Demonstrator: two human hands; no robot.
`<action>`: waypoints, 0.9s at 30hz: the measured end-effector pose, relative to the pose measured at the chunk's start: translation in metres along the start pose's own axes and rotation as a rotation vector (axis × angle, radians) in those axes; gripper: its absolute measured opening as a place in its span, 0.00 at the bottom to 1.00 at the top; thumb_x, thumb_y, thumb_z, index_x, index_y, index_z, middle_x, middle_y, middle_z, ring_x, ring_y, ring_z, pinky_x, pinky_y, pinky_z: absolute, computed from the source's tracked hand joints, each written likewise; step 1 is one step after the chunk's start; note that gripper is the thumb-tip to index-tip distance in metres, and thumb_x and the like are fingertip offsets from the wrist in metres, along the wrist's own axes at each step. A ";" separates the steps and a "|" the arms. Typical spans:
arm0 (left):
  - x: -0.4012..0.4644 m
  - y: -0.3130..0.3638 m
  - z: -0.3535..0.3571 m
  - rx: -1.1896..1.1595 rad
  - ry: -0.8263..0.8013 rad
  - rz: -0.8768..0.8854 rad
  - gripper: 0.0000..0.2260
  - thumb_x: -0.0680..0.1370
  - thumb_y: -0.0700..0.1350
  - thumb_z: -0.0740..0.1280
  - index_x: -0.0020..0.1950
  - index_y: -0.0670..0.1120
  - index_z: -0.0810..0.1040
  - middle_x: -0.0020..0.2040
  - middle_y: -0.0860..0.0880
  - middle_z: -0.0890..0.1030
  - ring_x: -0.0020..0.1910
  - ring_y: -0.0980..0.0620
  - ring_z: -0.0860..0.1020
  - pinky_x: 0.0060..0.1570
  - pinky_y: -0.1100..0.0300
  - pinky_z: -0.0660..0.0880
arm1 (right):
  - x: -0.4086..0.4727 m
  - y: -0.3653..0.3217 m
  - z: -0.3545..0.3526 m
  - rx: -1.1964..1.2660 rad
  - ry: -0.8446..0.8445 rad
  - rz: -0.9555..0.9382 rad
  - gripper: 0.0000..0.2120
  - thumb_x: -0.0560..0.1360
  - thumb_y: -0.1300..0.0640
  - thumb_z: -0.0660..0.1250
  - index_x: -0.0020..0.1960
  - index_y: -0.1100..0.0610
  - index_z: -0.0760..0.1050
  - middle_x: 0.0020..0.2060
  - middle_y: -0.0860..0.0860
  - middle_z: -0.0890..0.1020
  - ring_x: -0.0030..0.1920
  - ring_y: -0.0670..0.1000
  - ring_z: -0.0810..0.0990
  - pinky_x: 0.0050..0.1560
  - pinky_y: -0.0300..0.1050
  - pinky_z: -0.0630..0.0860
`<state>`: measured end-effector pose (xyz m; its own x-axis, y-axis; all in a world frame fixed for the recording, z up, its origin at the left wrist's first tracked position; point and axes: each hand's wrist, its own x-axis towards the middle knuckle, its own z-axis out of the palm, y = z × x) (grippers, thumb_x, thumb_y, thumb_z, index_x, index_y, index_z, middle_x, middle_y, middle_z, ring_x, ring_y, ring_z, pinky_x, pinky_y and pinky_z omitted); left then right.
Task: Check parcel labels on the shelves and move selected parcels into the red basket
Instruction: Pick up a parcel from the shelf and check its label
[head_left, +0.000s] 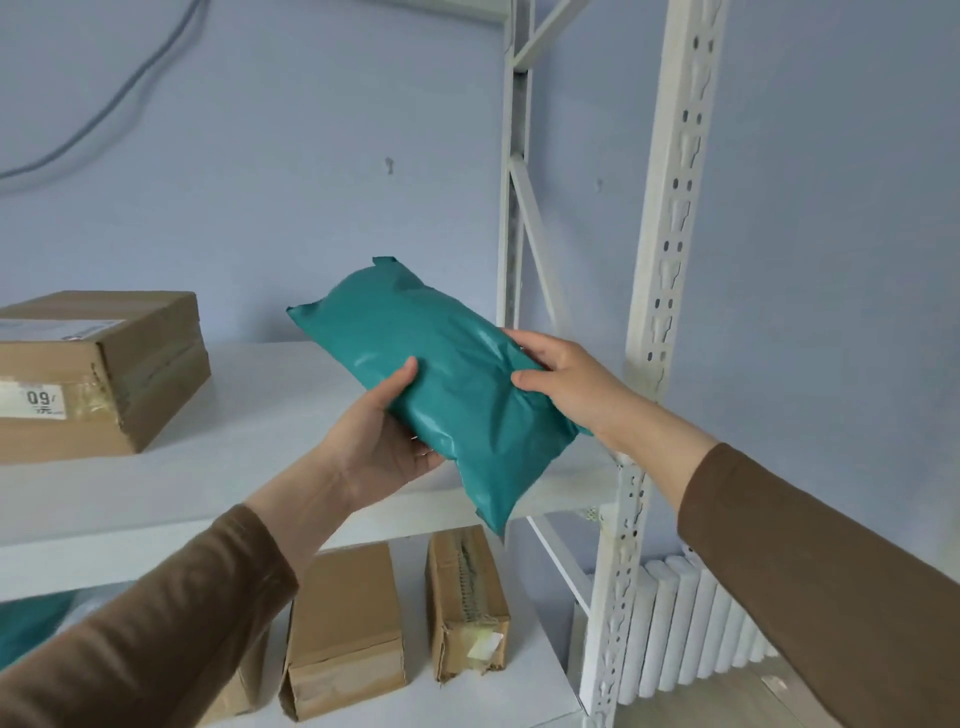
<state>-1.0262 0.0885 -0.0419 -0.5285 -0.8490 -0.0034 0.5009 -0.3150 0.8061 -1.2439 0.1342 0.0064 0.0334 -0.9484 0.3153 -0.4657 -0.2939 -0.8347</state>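
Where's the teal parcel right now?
Head view, centre: the teal parcel is held tilted in both hands, left hand at its lower left edge, right hand at its right, above the white shelf, right of the large cardboard box.

View: a single head-worn wide-angle camera; no second view shared the scene.
Facing: forward and slightly down at a white shelf against a blue wall.
Nearness: close; both forearms entered from the lower corners of the frame.
Framing: shelf upright stood right of centre, straight lines bowed.
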 end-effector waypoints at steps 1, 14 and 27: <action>-0.008 -0.008 0.007 -0.025 -0.002 0.017 0.23 0.79 0.56 0.71 0.72 0.48 0.76 0.66 0.46 0.83 0.60 0.46 0.83 0.51 0.51 0.83 | -0.011 -0.005 -0.004 -0.058 0.018 -0.047 0.25 0.82 0.65 0.63 0.73 0.43 0.73 0.59 0.37 0.81 0.59 0.37 0.79 0.56 0.33 0.74; -0.086 -0.037 0.093 1.196 0.348 0.802 0.19 0.71 0.57 0.78 0.56 0.53 0.76 0.47 0.55 0.84 0.46 0.52 0.83 0.43 0.52 0.80 | -0.102 0.028 -0.018 0.229 0.022 0.113 0.14 0.83 0.54 0.65 0.67 0.47 0.78 0.61 0.45 0.84 0.62 0.48 0.81 0.65 0.48 0.75; -0.070 -0.078 0.030 1.633 0.131 1.364 0.37 0.67 0.32 0.81 0.70 0.45 0.66 0.70 0.43 0.69 0.67 0.47 0.72 0.71 0.68 0.67 | -0.154 0.006 -0.046 0.705 -0.099 0.124 0.14 0.84 0.63 0.60 0.43 0.60 0.79 0.30 0.48 0.85 0.32 0.46 0.84 0.31 0.34 0.79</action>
<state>-1.0487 0.1848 -0.0869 -0.3655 -0.2083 0.9072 -0.5013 0.8653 -0.0033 -1.2922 0.2835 -0.0263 0.1131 -0.9762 0.1851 0.2093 -0.1588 -0.9649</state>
